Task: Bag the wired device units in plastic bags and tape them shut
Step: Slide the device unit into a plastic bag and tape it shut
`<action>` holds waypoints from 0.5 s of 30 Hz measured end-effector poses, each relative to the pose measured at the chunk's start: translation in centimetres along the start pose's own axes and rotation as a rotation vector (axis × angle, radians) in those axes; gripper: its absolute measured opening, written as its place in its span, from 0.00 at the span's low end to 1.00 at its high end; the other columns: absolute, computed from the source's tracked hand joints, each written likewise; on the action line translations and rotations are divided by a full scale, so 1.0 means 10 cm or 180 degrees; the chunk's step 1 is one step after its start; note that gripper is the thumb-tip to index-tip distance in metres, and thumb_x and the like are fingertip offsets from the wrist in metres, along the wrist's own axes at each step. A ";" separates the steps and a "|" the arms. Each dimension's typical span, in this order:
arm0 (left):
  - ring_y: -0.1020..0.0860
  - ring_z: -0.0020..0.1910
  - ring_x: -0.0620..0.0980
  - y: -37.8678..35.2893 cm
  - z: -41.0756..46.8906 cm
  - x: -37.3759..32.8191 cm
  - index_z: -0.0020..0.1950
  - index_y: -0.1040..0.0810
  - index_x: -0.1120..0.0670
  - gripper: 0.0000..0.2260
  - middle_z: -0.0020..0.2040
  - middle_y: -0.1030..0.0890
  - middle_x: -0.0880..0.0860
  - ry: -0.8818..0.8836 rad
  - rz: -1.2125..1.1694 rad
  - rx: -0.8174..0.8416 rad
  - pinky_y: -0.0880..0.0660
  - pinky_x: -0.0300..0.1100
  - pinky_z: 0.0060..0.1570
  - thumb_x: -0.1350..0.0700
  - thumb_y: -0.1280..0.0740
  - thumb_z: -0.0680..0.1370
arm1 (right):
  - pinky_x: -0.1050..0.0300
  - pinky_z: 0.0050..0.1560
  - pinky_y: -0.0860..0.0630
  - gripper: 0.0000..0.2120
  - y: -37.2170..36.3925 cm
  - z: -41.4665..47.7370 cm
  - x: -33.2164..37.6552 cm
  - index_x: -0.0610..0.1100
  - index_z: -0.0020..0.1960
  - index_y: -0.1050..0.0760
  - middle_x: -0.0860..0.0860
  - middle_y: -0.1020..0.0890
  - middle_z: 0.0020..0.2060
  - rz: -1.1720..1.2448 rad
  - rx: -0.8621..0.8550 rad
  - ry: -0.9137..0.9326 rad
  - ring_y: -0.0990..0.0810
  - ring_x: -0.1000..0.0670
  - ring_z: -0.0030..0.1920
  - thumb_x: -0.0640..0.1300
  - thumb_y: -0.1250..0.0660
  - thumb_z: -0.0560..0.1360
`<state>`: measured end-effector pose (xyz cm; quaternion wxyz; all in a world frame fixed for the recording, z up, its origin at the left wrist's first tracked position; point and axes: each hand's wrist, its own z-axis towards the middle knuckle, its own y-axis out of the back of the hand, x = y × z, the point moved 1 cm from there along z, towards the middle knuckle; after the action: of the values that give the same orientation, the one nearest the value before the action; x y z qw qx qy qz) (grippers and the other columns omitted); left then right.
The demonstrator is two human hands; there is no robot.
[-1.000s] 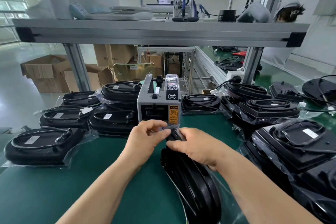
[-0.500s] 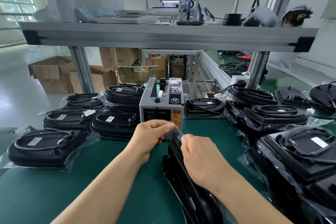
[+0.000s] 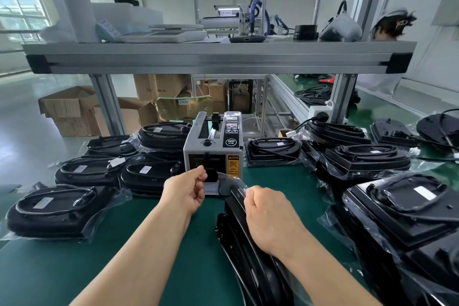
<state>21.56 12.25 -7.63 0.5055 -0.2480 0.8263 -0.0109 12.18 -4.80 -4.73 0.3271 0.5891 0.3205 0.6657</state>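
A black wired device unit [image 3: 250, 263] stands on edge on the green mat, inside a clear plastic bag [image 3: 229, 185] whose open end points at the tape dispenser [image 3: 213, 149]. My left hand [image 3: 185, 190] pinches the bag's far edge right at the dispenser's outlet. My right hand [image 3: 269, 216] grips the bag's flap over the top of the unit. Whether a tape piece is between my fingers cannot be told.
Bagged black units lie in rows at the left [image 3: 57, 208] and stacked at the right [image 3: 407, 211]. Unbagged units with cables [image 3: 397, 131] sit far right. An aluminium shelf [image 3: 218, 57] spans overhead. Cardboard boxes [image 3: 72, 107] stand behind the bench.
My hands have drawn apart, the left staying at the dispenser outlet and the right sliding back along the unit. The bag flap now stretches between them. The view tilted up slightly.
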 end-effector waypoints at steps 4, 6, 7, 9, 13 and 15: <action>0.30 0.16 0.39 -0.12 0.04 -0.01 0.39 0.22 0.56 0.10 0.23 0.24 0.46 0.0025 -0.0039 -0.0149 0.34 0.30 0.17 0.54 0.28 0.77 | 0.62 0.27 0.41 0.20 -0.02 0.00 0.02 0.49 0.32 0.40 0.54 0.32 0.28 0.0021 0.0022 0.0019 0.35 0.53 0.29 0.42 0.48 0.83; 0.30 0.16 0.39 -0.19 0.06 -0.03 0.41 0.22 0.57 0.08 0.20 0.25 0.47 0.0026 -0.0231 -0.0253 0.34 0.30 0.18 0.57 0.28 0.77 | 0.61 0.28 0.39 0.19 -0.03 0.00 0.03 0.48 0.33 0.40 0.53 0.32 0.29 0.0017 0.0045 0.0003 0.35 0.52 0.30 0.40 0.47 0.82; 0.30 0.16 0.40 -0.22 0.06 -0.03 0.41 0.22 0.57 0.06 0.20 0.25 0.48 0.0020 -0.0344 -0.0318 0.34 0.30 0.18 0.58 0.28 0.77 | 0.60 0.28 0.38 0.19 -0.03 0.00 0.04 0.48 0.33 0.40 0.53 0.32 0.29 0.0031 0.0052 -0.0012 0.35 0.52 0.30 0.39 0.48 0.82; 0.31 0.17 0.41 -0.26 0.06 -0.01 0.39 0.23 0.58 0.07 0.21 0.25 0.49 -0.0055 -0.0488 -0.0465 0.34 0.31 0.18 0.61 0.29 0.76 | 0.60 0.28 0.39 0.19 -0.03 -0.01 0.05 0.48 0.33 0.40 0.53 0.32 0.29 0.0065 0.0050 -0.0023 0.36 0.52 0.30 0.39 0.48 0.83; 0.33 0.18 0.41 -0.24 -0.06 0.02 0.35 0.25 0.56 0.09 0.21 0.27 0.47 -0.0429 -0.0608 -0.0499 0.34 0.32 0.20 0.62 0.29 0.74 | 0.61 0.28 0.40 0.20 0.00 -0.02 0.04 0.47 0.33 0.40 0.53 0.32 0.28 0.0098 0.0059 -0.0021 0.36 0.53 0.29 0.42 0.48 0.84; 0.33 0.20 0.40 -0.15 -0.20 0.03 0.37 0.25 0.53 0.09 0.23 0.28 0.46 -0.0595 -0.0483 -0.0072 0.34 0.33 0.21 0.61 0.29 0.75 | 0.62 0.28 0.40 0.20 0.01 -0.03 0.05 0.47 0.33 0.39 0.53 0.32 0.29 0.0125 0.0055 0.0007 0.36 0.53 0.29 0.44 0.49 0.84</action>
<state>20.39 10.39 -6.53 0.5753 -0.3154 0.7545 -0.0167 11.82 -4.46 -4.44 0.3085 0.5974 0.3150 0.6698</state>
